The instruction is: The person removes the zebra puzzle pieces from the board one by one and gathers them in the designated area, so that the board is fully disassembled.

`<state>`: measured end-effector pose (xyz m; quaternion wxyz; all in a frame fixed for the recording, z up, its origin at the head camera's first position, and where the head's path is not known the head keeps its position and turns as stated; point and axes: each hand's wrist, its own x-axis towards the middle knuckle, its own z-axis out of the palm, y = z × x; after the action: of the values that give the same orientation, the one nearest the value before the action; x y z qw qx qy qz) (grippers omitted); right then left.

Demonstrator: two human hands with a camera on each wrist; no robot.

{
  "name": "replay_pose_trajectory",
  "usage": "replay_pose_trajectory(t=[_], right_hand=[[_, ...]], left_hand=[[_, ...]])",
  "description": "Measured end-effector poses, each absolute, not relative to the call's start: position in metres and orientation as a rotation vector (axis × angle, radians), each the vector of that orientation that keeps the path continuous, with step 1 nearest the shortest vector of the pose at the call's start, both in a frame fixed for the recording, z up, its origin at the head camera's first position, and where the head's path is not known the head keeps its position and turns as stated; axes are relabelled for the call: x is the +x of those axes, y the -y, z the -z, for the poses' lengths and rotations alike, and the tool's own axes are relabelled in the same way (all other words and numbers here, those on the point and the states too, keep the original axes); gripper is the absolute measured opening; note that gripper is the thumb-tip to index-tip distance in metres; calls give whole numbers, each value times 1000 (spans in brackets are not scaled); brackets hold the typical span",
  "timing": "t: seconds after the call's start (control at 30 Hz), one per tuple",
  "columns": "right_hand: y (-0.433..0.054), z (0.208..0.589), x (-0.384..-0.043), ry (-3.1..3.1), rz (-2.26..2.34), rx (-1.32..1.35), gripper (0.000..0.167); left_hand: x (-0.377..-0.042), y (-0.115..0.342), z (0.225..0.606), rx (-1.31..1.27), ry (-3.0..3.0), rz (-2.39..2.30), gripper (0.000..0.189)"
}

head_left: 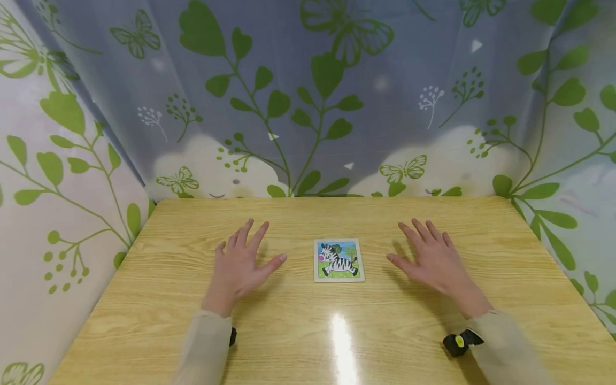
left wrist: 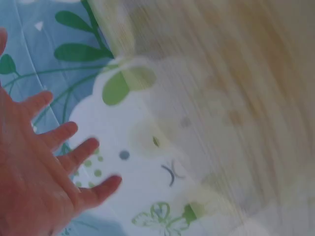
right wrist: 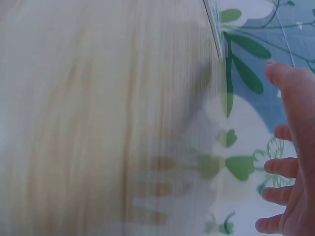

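A small square zebra picture puzzle (head_left: 339, 260) with a pale frame lies flat on the wooden table, between the two hands. To its left, the left hand (head_left: 243, 264) hovers over the tabletop with fingers spread and holds nothing. On the other side, the right hand (head_left: 430, 262) is held above the wood, fingers likewise apart and nothing in them. Neither hand touches the puzzle. In the left wrist view the left hand (left wrist: 39, 167) shows its stretched fingers. The right wrist view has the right hand (right wrist: 295, 142) at its edge and a sliver of the puzzle's edge (right wrist: 214, 29) at the top.
The glossy wooden table (head_left: 269, 331) reaches back to a curtain (head_left: 298, 107) printed with green leaves and butterflies. Similar cloth hangs at the left and right sides. A black wrist strap with a small device (head_left: 457, 343) sits at the right sleeve.
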<state>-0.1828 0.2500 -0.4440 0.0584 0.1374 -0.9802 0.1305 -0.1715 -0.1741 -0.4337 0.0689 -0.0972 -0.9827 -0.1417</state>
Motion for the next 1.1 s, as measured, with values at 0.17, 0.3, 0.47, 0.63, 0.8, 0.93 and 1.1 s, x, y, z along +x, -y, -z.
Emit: replay_pose_trajectory(t=[0.17, 0.3, 0.47, 0.63, 0.8, 0.93, 1.1], right_hand=[[-231, 448, -187, 2930, -436, 507, 76], [-218, 453, -191, 2871, -448, 575, 69], [-203, 458, -196, 2844, -562, 629, 62], [-190, 461, -201, 2827, -736, 673, 55], [-181, 464, -212, 2795, -829, 709, 47], [-178, 465, -218, 2820, -834, 701, 43], [-176, 465, -221, 2893, -808, 665, 40]], left_hand=[[-174, 156, 433, -373, 2962, 549, 82], [-176, 145, 435, -437, 2980, 577, 78], [-179, 131, 437, -499, 3016, 549, 76], [-184, 115, 438, -579, 3050, 558, 73], [-190, 100, 438, -651, 3076, 548, 73], [-195, 91, 439, -688, 3111, 510, 76], [-200, 85, 442, -734, 3138, 494, 76]])
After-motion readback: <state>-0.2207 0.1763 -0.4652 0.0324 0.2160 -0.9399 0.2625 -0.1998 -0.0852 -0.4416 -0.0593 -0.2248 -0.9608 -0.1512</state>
